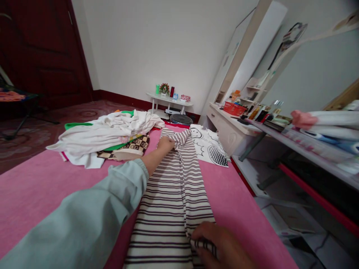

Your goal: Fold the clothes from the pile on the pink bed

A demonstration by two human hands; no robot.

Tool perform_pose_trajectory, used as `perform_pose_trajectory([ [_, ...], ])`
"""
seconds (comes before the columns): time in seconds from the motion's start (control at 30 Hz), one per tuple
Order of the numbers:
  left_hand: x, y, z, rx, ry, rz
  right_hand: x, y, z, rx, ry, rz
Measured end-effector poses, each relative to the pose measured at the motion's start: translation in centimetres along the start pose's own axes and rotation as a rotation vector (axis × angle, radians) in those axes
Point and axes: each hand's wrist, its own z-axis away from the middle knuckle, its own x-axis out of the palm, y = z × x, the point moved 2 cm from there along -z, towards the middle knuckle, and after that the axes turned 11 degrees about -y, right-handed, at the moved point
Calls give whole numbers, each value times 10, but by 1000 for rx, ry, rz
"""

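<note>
A long white garment with dark stripes (165, 194) lies stretched out on the pink bed cover (238, 201), running away from me. My left hand (167, 143) reaches to its far end, fingers closed on the bunched cloth there. Close to me, my right hand (221, 244) pinches the garment's near right edge, where the cloth is slightly raised. A lengthwise fold line runs down the middle of the stripes. Whether it is a top or trousers is unclear.
To the left is a heap of white clothes (112, 130) with a brown checked piece (140, 145). A white printed shirt (209, 145) lies flat at the right. Beyond stands a small white table (169, 99); a cluttered dresser (224, 121) and glass-topped desk (308, 155) line the right side.
</note>
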Motion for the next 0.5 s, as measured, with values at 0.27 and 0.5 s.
perform_pose_trajectory([
  [0.27, -23, 24, -17, 185, 90, 52, -19, -35, 7, -114, 25, 1],
  [0.5, -23, -14, -14, 142, 149, 52, 35, -4, -39, -160, -308, 167],
])
